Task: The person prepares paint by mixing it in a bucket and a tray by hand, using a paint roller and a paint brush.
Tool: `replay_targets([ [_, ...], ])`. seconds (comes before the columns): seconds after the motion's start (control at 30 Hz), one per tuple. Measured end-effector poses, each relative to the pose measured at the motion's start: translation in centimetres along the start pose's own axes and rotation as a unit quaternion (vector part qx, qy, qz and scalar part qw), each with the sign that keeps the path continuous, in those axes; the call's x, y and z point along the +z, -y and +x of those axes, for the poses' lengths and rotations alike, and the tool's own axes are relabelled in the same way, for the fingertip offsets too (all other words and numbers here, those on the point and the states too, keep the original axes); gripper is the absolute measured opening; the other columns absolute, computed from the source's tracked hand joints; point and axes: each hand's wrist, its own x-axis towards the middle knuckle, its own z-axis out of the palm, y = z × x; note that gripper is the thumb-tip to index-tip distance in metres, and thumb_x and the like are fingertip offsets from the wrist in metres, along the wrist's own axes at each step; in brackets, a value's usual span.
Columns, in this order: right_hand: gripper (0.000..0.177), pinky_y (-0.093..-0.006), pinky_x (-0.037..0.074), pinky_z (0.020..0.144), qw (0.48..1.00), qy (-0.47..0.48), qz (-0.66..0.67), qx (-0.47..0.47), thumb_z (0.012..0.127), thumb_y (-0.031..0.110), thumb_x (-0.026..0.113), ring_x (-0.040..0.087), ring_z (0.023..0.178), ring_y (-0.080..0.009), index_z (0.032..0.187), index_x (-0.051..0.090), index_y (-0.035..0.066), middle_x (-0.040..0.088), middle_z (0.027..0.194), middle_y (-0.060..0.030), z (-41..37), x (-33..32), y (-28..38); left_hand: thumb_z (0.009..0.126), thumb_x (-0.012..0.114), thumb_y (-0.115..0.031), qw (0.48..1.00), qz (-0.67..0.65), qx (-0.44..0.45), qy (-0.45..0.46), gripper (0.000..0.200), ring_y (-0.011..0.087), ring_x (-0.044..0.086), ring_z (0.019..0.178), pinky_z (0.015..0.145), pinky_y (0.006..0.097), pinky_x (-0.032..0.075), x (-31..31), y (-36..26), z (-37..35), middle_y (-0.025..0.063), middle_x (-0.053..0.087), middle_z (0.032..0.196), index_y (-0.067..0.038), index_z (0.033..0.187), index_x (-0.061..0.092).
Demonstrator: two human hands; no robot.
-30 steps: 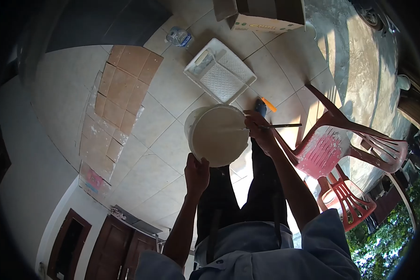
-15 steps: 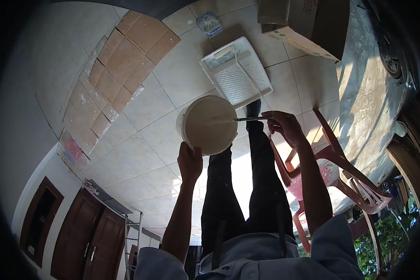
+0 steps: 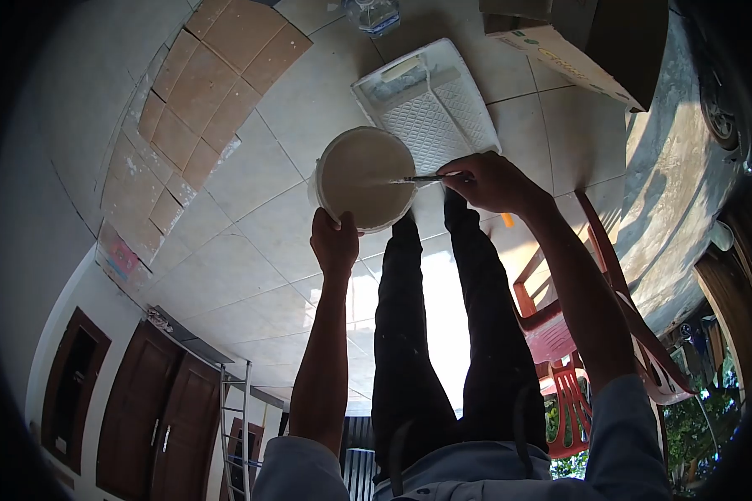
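Note:
My left hand (image 3: 335, 242) grips the near left rim of a round white bucket (image 3: 316, 185), tilted so its opening faces me. Pale, off-white paint (image 3: 363, 188) fills the inside of the bucket. With closed fingers my right hand (image 3: 486, 181) holds a thin paintbrush (image 3: 422, 179) level over the bucket's right rim. The brush's tip reaches into the bucket at the paint; its bristles are hard to make out. Just beyond the bucket, a white paint tray (image 3: 468, 108) lies on the floor with a paint roller (image 3: 400, 69) in it.
A clear plastic container (image 3: 373, 15) and a cardboard box (image 3: 551, 58) stand beyond the tray. Flattened, paint-spotted cardboard (image 3: 217, 75) covers floor tiles at left. Red plastic chairs (image 3: 551, 334) are close on my right. A metal ladder (image 3: 236, 417) stands near brown doors (image 3: 163, 409).
Both hands, with the bucket and paintbrush, sit higher in view. The right hand has come closer to the bucket, and the brush reaches farther over the opening. The view has shifted slightly.

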Motion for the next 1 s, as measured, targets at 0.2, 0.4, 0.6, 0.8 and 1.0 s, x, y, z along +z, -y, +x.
replay_targets([
  [0.2, 0.022, -0.0342, 0.052, 0.072, 1.000, 0.004, 0.020, 0.022, 0.091, 0.021, 0.060, 0.069, 0.074, -0.0235, 0.106, 0.070, 0.008, 0.071, 0.083, -0.0128, 1.9, 1.3, -1.3, 0.083, 0.056, -0.019, 1.000, 0.011, -0.018, -0.014, 0.021, 0.0278, 0.070, 0.062, 0.064, 0.0339, 0.055, 0.9, -0.5, 2.4, 0.0156, 0.064, 0.073, 0.001, 0.084, 0.050],
  [0.4, 0.023, -0.0408, 0.052, 0.078, 0.998, -0.023, 0.061, 0.020, 0.089, 0.026, 0.061, 0.069, 0.079, -0.0281, 0.102, 0.073, 0.012, 0.071, 0.084, -0.0146, 3.1, 3.3, -2.9, 0.083, 0.056, -0.019, 0.999, 0.044, -0.009, -0.027, 0.021, 0.0251, 0.070, 0.060, 0.067, 0.0351, 0.054, 0.9, -1.1, 3.7, 0.0142, 0.066, 0.076, 0.001, 0.087, 0.051],
  [0.6, 0.023, -0.0333, 0.053, 0.072, 0.998, -0.037, 0.042, -0.001, 0.092, 0.022, 0.061, 0.070, 0.078, -0.0219, 0.106, 0.070, 0.007, 0.072, 0.089, -0.0128, 3.5, 4.3, -3.5, 0.082, 0.057, -0.020, 0.996, 0.073, 0.000, -0.042, 0.020, 0.0244, 0.070, 0.059, 0.068, 0.0344, 0.054, 1.2, -1.6, 4.2, 0.0129, 0.065, 0.074, -0.001, 0.085, 0.050],
  [0.8, 0.023, -0.0337, 0.053, 0.072, 0.997, -0.049, 0.063, -0.005, 0.091, 0.023, 0.062, 0.070, 0.076, -0.0228, 0.105, 0.071, 0.007, 0.072, 0.089, -0.0127, 3.3, 4.7, -3.6, 0.082, 0.057, -0.020, 0.995, 0.089, -0.004, -0.049, 0.019, 0.0252, 0.069, 0.058, 0.069, 0.0348, 0.054, 1.3, -1.7, 4.4, 0.0128, 0.065, 0.072, -0.001, 0.084, 0.050],
  [1.0, 0.024, -0.0367, 0.053, 0.077, 0.995, -0.072, 0.061, -0.016, 0.091, 0.027, 0.061, 0.069, 0.081, -0.0254, 0.104, 0.072, 0.010, 0.072, 0.091, -0.0128, 3.0, 4.8, -4.2, 0.082, 0.057, -0.020, 0.994, 0.100, 0.011, -0.041, 0.022, 0.0266, 0.069, 0.057, 0.068, 0.0353, 0.054, 1.7, -2.1, 4.3, 0.0148, 0.066, 0.074, 0.000, 0.087, 0.052],
])
